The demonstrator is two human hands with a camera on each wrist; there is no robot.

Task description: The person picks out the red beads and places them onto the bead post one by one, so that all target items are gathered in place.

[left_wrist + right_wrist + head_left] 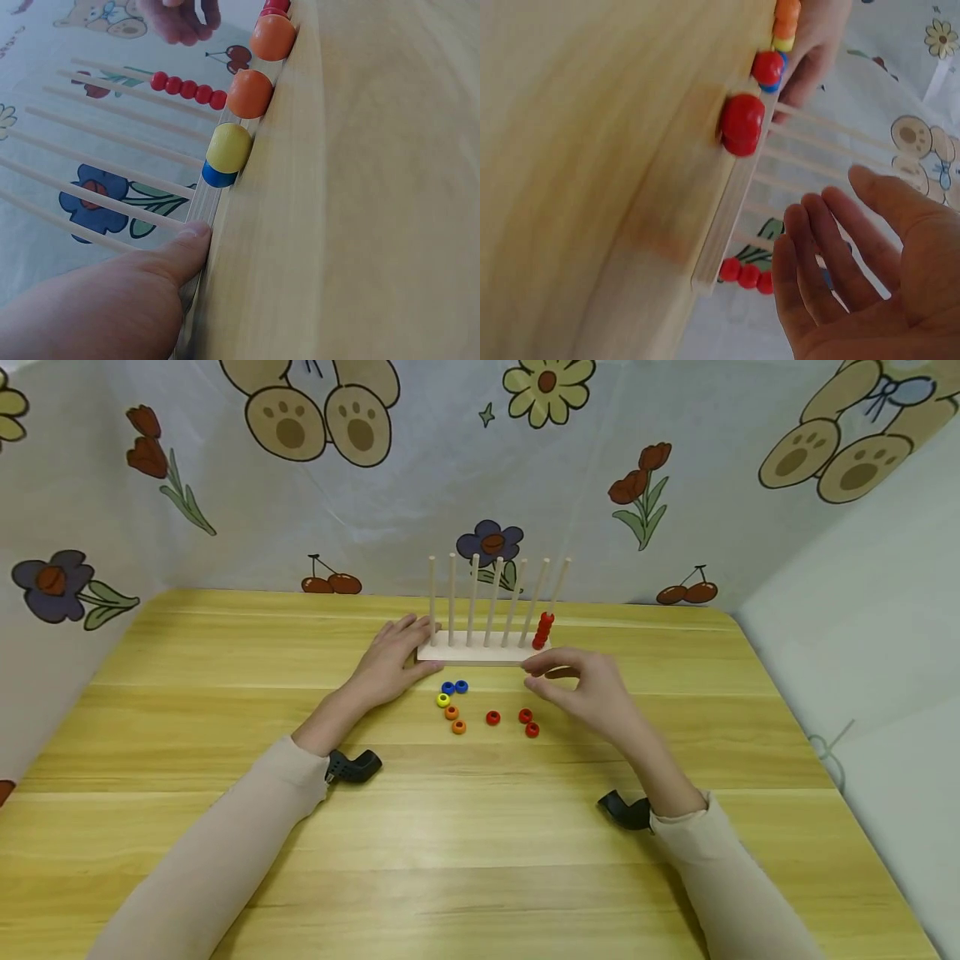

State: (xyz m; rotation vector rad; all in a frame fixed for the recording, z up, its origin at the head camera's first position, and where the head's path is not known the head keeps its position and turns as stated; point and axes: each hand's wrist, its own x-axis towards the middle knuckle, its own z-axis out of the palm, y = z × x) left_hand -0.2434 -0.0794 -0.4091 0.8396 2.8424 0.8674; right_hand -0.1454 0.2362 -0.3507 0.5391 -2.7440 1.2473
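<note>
A pale wooden peg rack (480, 653) stands upright near the table's back, with several thin pegs. Several red beads (543, 631) are stacked on its rightmost peg. My left hand (386, 664) holds the rack's left end, thumb along the front edge and fingers behind. My right hand (588, 689) hovers in front of the rack's right end. Its fingers are loosely bent, thumb apart, and nothing lies between them in the right wrist view. Loose on the table before the rack are two blue beads (461, 687), a yellow bead (443, 700), two orange beads (452, 713) and three red beads (492, 717).
The wood-grain table (480, 860) extends toward me and to both sides. A white cloth (420, 510) printed with bears and flowers hangs behind its back edge. Black wrist devices (356, 767) sit at both cuffs. A thin cord (828, 752) shows beyond the right edge.
</note>
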